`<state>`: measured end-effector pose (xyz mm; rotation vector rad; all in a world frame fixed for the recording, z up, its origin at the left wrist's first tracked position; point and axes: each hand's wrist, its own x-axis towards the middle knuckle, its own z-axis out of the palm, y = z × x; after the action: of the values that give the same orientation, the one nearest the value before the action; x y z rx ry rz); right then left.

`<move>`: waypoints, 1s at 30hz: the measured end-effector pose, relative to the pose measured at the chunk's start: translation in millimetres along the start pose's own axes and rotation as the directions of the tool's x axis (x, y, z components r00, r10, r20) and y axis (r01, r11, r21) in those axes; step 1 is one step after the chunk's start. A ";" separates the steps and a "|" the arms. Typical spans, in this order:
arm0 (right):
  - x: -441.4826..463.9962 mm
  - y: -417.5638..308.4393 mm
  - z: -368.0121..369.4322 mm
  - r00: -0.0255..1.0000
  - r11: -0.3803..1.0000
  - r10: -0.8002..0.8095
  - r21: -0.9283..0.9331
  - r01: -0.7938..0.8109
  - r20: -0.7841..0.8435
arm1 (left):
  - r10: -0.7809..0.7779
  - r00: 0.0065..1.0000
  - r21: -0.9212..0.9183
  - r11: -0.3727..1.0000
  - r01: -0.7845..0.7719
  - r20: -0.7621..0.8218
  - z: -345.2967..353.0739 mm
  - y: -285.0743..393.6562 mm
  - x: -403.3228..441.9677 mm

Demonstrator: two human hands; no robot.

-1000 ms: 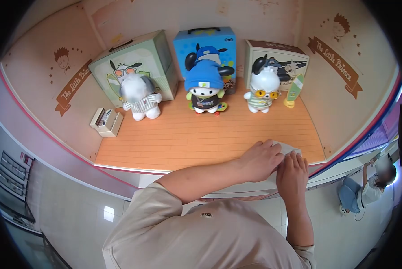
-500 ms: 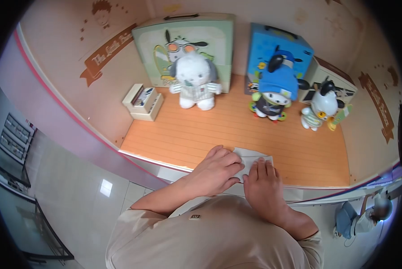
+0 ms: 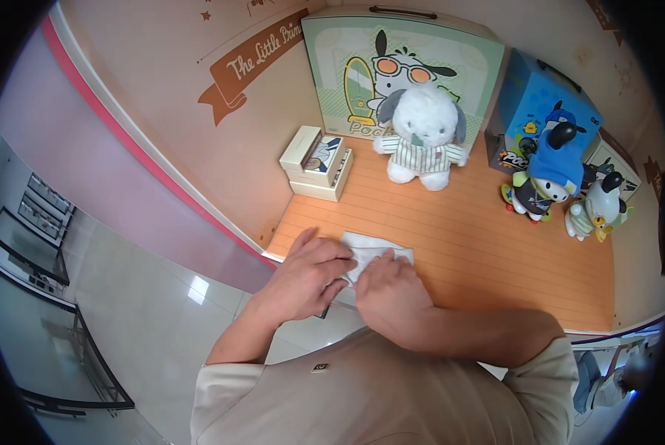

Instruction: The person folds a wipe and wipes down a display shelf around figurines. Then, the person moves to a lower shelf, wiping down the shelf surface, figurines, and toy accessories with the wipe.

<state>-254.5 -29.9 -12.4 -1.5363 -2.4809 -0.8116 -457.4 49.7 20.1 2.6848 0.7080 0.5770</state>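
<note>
A folded white cloth (image 3: 381, 243) lies on the wood-patterned shelf near its front edge. My left hand (image 3: 308, 273) has its fingers curled onto the cloth's left side, with the thumb below. From the right, my right hand (image 3: 393, 293) presses its bent, close-set fingers down on the middle of the same cloth. The fingertips of both hands are partly hidden. Behind the cloth stands a white plush dog (image 3: 424, 130) in a striped outfit.
Small cream boxes (image 3: 321, 167) are stacked at the left wall. A green case (image 3: 414, 44) and a blue box (image 3: 548, 104) stand at the back. Two figurines, one blue-hatted (image 3: 548, 174) and one white (image 3: 594, 206), are at right. Another person (image 3: 607, 386) is far right.
Both hands and the cloth have moved left along the shelf's front edge, toward the left wall. The view has turned left and come closer. The toys and boxes keep their places on the shelf.
</note>
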 end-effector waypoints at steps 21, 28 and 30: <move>115.0 -33.0 35.3 0.986 0.932 -0.021 0.354 0.079 -0.163 | -0.246 0.784 -0.356 0.934 0.035 -0.570 29.1 -50.6 -27.0; 107.8 -19.4 43.4 0.965 0.803 0.101 0.592 0.065 -0.243 | -0.282 0.753 -0.289 0.949 0.128 -0.594 32.3 -39.3 -17.2; 106.7 -18.7 45.6 0.963 0.786 0.097 0.613 0.081 -0.251 | -0.296 0.754 -0.299 0.944 0.137 -0.587 30.2 -40.1 -18.4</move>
<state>-313.7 71.5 -19.5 -1.1044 -2.2021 -0.1339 -474.5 67.8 -27.2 2.1174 1.0218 1.4240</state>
